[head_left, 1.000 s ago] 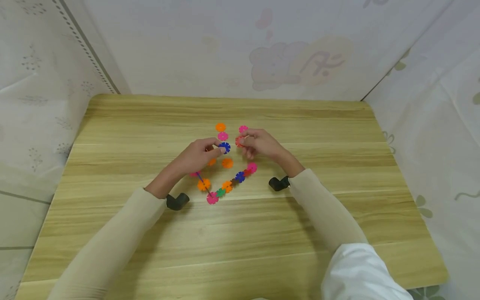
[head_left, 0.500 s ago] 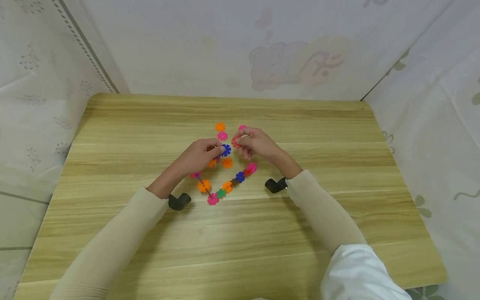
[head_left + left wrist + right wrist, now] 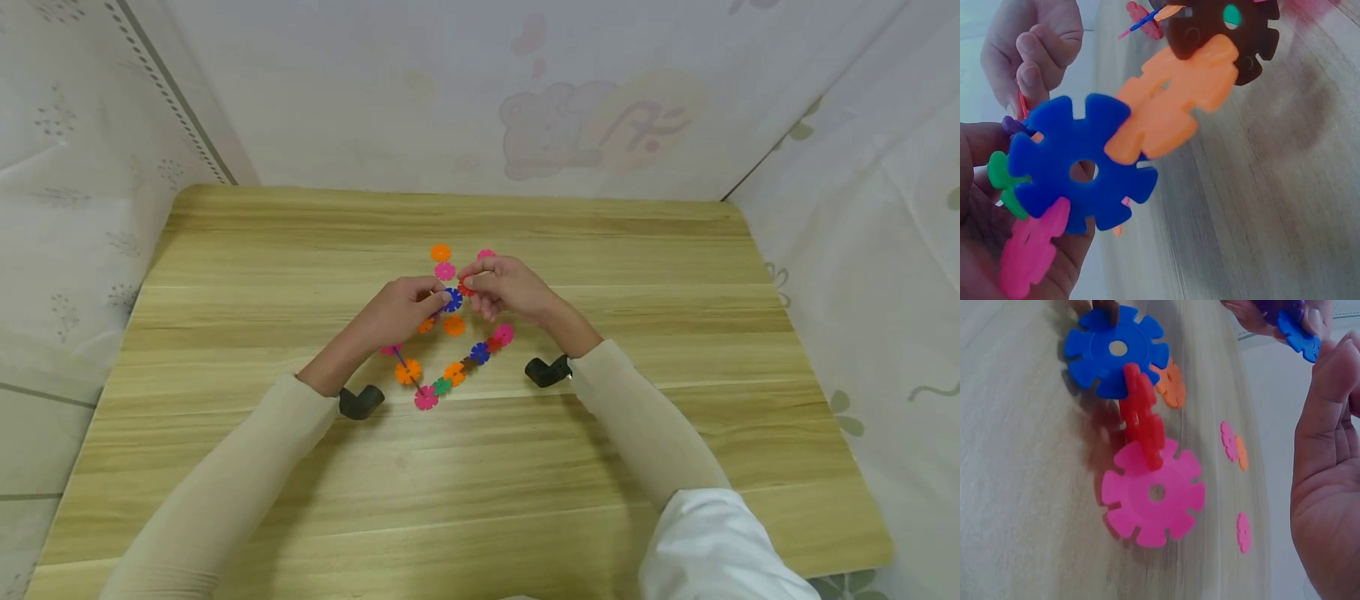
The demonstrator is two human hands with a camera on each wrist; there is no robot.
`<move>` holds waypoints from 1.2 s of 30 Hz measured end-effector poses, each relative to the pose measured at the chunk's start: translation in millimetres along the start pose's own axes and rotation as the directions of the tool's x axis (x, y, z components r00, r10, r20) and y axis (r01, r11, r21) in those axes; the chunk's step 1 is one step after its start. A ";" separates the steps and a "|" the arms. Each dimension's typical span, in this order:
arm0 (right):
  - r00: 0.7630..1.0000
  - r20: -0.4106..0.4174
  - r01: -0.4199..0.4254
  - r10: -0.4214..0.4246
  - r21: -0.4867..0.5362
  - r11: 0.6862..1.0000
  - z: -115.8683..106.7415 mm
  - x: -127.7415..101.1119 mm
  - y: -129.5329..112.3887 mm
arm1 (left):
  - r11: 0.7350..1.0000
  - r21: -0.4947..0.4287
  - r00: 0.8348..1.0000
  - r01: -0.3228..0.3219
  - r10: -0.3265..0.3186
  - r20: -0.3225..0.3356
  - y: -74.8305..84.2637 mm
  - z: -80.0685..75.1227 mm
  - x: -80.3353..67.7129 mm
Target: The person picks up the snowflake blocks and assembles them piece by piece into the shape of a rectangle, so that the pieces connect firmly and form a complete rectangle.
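Note:
My left hand (image 3: 401, 308) pinches a blue slotted disc (image 3: 453, 300) at the upper end of a chain of interlocking plastic discs. My right hand (image 3: 517, 290) pinches a red slotted disc (image 3: 466, 287) just right of the blue one; whether they touch I cannot tell. The chain bends under the left hand, through a pink disc (image 3: 426, 398), to a far-end pink disc (image 3: 1154, 497), joined to a red disc (image 3: 1142, 419). In the left wrist view, another blue disc (image 3: 1054, 162) joins an orange disc (image 3: 1172, 97). The left palm partly hides the chain.
Loose discs lie on the wooden table (image 3: 480, 500): an orange disc (image 3: 441, 252), a pink disc (image 3: 445, 271), another pink disc (image 3: 486, 253) beyond the right hand, and an orange disc (image 3: 454, 325) inside the chain's bend. Black angled pieces (image 3: 362, 402) sit at both cuffs.
My right hand has moved left, bringing the red disc close to the blue one. The left hand has barely moved, its blue disc shifting slightly right and nearer.

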State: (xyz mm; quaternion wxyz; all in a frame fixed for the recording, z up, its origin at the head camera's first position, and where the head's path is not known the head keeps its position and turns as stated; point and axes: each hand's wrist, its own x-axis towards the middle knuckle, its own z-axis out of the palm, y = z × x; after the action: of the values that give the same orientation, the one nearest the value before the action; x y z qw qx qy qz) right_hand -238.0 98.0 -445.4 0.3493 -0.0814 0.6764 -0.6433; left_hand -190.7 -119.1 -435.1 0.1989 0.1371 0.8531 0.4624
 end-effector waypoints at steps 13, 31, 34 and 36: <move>0.993 -0.059 -0.099 0.105 0.088 0.991 10.2 1.2 -4.1 | 0.996 0.081 0.997 -0.035 0.041 -0.062 5.0 6.0 0.4; 0.987 -0.023 -0.155 0.157 0.065 0.986 4.8 0.9 -11.5 | 0.997 0.060 0.996 -0.053 0.057 -0.075 10.3 9.1 0.1; 0.992 -0.021 -0.125 0.126 0.058 0.990 -4.4 2.3 -12.4 | 0.998 0.034 0.997 -0.045 0.047 -0.060 7.2 8.5 -0.2; 0.994 -0.046 -0.093 0.096 0.059 0.994 -12.0 4.0 -12.7 | 0.999 0.018 0.998 -0.036 0.037 -0.057 6.6 8.5 -0.4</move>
State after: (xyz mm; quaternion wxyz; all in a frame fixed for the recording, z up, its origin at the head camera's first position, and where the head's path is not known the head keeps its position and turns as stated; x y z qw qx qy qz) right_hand -252.2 103.5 -436.0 0.3649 -0.0235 0.6693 -0.6467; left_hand -186.1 -109.5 -433.6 0.1649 0.1409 0.8597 0.4625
